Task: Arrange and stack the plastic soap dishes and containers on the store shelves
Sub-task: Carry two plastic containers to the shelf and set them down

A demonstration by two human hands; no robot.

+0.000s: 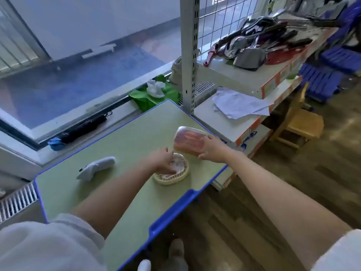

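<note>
On the desk (125, 145): a soap dish (172, 173) near the right edge, with the left hand (159, 160) in it; just behind it, a wrapped container (187, 140) under the right hand (212, 148). Far left on the desk, a handheld device (95, 168). To the right, shelves (230, 124) with papers (238, 103) and, higher, utensils (259, 42).

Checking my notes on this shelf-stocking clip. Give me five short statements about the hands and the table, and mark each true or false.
1. The right hand holds a pink plastic-wrapped container. True.
2. The left hand rests flat on bare table. False: it reaches into the cream oval soap dish.
3. The soap dish sits on the green table. True.
4. The pink container stands on the store shelf. False: it is over the table's corner.
5. A grey handheld device lies left of the soap dish. True.
</note>
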